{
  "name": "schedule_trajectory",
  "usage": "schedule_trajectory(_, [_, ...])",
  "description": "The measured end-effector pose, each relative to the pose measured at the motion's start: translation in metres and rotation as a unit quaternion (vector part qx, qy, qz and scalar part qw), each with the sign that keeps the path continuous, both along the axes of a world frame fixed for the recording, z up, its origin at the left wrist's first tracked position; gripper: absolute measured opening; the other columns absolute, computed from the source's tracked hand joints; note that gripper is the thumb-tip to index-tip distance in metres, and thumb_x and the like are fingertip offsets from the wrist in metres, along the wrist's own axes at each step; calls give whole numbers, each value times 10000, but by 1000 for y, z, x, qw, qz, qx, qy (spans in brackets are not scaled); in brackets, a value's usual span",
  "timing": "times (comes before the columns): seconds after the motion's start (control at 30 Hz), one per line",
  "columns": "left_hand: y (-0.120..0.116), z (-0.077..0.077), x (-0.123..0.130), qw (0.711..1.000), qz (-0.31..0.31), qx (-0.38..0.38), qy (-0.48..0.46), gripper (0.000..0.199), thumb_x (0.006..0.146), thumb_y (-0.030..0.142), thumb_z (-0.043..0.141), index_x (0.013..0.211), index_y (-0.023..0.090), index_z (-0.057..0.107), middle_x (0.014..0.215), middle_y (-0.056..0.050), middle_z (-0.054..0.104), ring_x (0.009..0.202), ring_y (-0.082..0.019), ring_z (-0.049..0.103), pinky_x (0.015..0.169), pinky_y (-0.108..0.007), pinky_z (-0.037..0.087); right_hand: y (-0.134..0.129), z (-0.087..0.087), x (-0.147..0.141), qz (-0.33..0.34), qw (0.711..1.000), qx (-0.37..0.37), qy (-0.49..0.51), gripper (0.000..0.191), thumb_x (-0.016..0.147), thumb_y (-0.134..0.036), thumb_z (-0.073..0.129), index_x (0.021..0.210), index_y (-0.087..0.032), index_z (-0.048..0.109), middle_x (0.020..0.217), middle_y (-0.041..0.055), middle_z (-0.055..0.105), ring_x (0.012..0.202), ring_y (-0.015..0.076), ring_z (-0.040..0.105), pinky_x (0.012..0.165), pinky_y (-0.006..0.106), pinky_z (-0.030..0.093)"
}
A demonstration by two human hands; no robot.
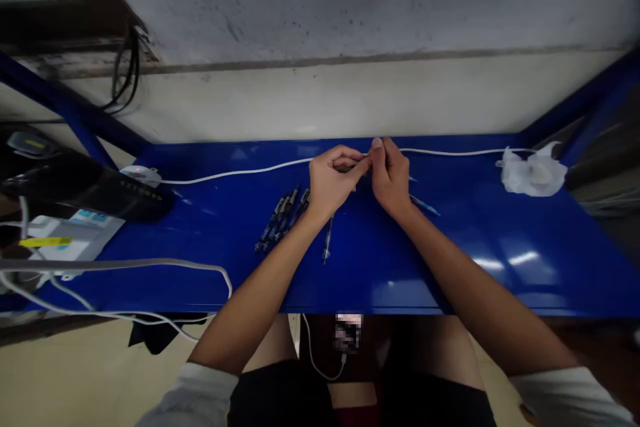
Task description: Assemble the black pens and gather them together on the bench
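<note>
1. The left hand (333, 180) and the right hand (390, 177) meet above the middle of a glossy blue metal worktop (450, 267); both grips are narrow, pinched together on a small thin dark item (356, 165); it looks like part of a pen, though the fingers hide most of it.
2. A bundle of slim dark blue pens (281, 219) lies left of the left wrist; a single slim clear pen (327, 240) lies below the left hand; a thin blue-tipped pen (424, 204) lies just beside the right hand.
3. A white cable (240, 172) runs along the worktop behind the hands; a crumpled white plastic bag (533, 172) sits near the right end; a flat black device (85, 187) sits at the left end.
</note>
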State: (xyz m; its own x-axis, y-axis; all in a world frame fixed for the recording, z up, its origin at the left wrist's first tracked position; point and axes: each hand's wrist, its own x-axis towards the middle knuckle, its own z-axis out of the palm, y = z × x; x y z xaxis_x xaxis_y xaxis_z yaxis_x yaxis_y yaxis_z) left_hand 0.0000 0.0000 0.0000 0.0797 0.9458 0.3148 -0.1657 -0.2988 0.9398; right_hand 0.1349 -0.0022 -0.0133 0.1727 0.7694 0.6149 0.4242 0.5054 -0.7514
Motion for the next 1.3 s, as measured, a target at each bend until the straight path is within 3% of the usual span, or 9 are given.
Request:
schedule_trajectory(0.13, [4,4,-6,1000,6,6,9,377,846,522,935,794,191,761,614,-8,740,376,-74,531,371,-219,385,1,-2,6,17,1000,-5,4,538,1154,-644,439,783,-255,460,677,-54,424,609,133,399,623,330,318])
schedule_trajectory(0.37, [18,7,-16,998,56,-8,-38,477,925,660,822,772,215,749,648,-10,718,417,-81,550,380,-235,369,2,-2,4,30,999,-24,21,547,1135,-683,465,785,-263,435,684,-55,411,619,135,394,635,327,344])
schedule_trajectory(0.53, [21,7,-13,994,65,-37,-81,503,969,721,738,821,241,762,687,-17,669,527,-114,584,420,-254,433,2,-3,4,61,998,-3,-9,555,1116,-662,538,760,-251,429,684,-66,368,621,120,365,637,311,323])
schedule_trajectory(0.7, [24,-3,-15,996,50,-19,-72,466,1020,712,667,1023,265,798,984,-75,773,844,-183,734,596,-270,575,2,-8,2,92,994,-16,-56,464,1151,-623,479,911,-238,576,706,-61,474,609,125,430,648,296,358])
schedule_trajectory(0.87, [26,-14,-15,997,35,-13,-66,413,1037,651,678,1220,295,776,1316,-91,781,1115,-232,766,770,-304,636,6,-14,3,110,988,-4,-107,414,1187,-562,400,1111,-233,639,828,-10,632,708,155,575,737,308,432])
schedule_trajectory(1.1, [29,-12,-15,998,4,17,-64,436,1032,639,697,1298,299,751,1289,-95,818,1167,-274,794,914,-386,658,8,-19,4,123,983,-3,-138,360,1199,-498,371,1309,-235,592,952,29,693,802,198,638,811,350,479])
schedule_trajectory(1.2, [29,-12,-15,998,9,17,-61,399,1025,619,716,1252,295,762,1245,-90,827,1158,-270,797,926,-389,658,7,-18,2,110,983,-5,-145,381,1195,-534,352,1266,-244,589,995,49,698,828,215,646,816,362,482])
schedule_trajectory(1.3, [30,-12,-15,998,19,15,-59,352,1003,597,758,1161,282,771,1176,-81,835,1121,-260,805,929,-387,655,6,-17,2,91,985,-14,-146,396,1193,-558,346,1192,-246,591,892,24,653,723,201,591,733,341,434])
